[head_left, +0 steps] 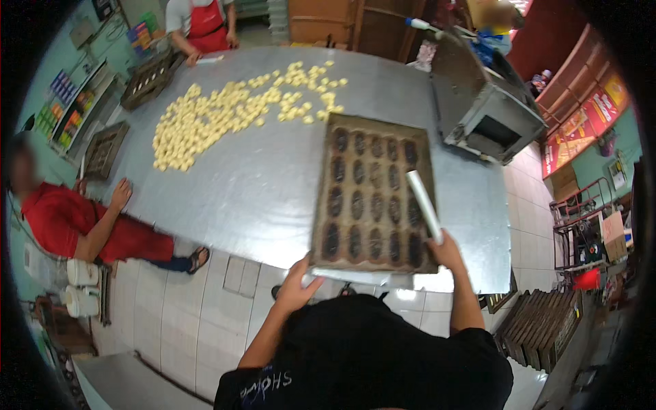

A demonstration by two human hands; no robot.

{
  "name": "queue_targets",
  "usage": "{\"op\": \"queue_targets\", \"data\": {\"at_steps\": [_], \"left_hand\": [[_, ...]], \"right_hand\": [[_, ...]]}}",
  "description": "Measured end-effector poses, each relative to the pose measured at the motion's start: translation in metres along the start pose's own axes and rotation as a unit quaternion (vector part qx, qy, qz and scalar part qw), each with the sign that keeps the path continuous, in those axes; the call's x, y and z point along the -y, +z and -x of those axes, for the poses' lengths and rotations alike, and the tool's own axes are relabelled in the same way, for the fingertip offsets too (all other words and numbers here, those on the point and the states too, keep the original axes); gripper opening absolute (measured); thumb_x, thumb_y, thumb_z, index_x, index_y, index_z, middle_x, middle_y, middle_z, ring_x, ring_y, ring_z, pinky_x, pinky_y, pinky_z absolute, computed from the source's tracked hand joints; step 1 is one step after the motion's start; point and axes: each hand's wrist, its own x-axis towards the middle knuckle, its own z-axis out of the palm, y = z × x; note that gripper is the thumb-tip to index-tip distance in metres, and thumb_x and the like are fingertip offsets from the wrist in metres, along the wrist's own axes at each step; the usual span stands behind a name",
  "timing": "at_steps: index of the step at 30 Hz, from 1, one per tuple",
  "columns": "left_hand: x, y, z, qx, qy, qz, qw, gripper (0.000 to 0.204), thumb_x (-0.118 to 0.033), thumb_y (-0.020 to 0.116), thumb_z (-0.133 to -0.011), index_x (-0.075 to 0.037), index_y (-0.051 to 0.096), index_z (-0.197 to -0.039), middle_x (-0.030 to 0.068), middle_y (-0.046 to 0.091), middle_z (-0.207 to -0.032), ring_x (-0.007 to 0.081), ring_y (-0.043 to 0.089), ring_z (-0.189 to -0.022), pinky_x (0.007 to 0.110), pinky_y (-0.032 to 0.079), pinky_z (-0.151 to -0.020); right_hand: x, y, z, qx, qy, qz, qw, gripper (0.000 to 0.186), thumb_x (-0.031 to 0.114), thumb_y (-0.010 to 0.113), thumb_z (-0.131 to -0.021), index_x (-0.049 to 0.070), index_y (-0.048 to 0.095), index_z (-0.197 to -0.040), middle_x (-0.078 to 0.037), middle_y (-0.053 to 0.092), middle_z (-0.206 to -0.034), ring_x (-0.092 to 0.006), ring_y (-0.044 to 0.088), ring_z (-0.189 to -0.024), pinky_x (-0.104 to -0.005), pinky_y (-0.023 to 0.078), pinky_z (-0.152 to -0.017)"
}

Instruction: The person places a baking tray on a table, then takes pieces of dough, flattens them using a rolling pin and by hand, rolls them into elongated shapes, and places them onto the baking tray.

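A worn metal baking tray (347, 179) lies on the steel table in front of me, marked with rows of dark oval patches. My left hand (297, 285) is closed at its near left corner, with a small white patch showing by the thumb. In my right hand (445, 250) is a straight white stick (424, 201), slanting up and to the left over the tray's right side. The right-hand fingers wrap its lower end beside the tray's near right edge.
Many pale yellow dough balls (205, 126) spread over the steel table (239, 198). A metal machine (488, 102) stands at the far right. One red-aproned co-worker (102, 225) is at the left, another (205, 27) at the far side. Stacked dark trays (540, 328) sit lower right.
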Motion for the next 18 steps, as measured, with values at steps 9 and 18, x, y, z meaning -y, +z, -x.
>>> {"op": "queue_targets", "data": {"at_steps": [9, 18], "left_hand": [[0.101, -0.179, 0.046, -0.037, -0.119, 0.157, 0.98, 0.02, -0.015, 0.056, -0.096, 0.003, 0.066, -0.093, 0.0085, 0.066, -0.091, 0.0146, 0.06, -0.083, 0.027, 0.047, -0.078], [0.152, -0.3, -0.007, -0.181, -0.073, 0.168, 0.966, 0.017, -0.015, 0.057, -0.096, 0.0, 0.063, -0.101, 0.0037, 0.066, -0.092, 0.0102, 0.058, -0.084, 0.026, 0.046, -0.077]], "right_hand": [[0.145, 0.1, 0.036, -0.17, -0.049, -0.076, 0.981, 0.042, 0.034, 0.054, -0.097, -0.005, 0.055, -0.115, -0.021, 0.063, -0.093, -0.0278, 0.061, -0.085, -0.0367, 0.047, -0.076], [0.233, 0.179, 0.048, 0.015, -0.042, 0.084, 0.995, 0.031, 0.034, 0.067, -0.086, 0.005, 0.061, -0.096, -0.023, 0.065, -0.079, -0.0436, 0.064, -0.076, -0.0476, 0.048, -0.065]]}}
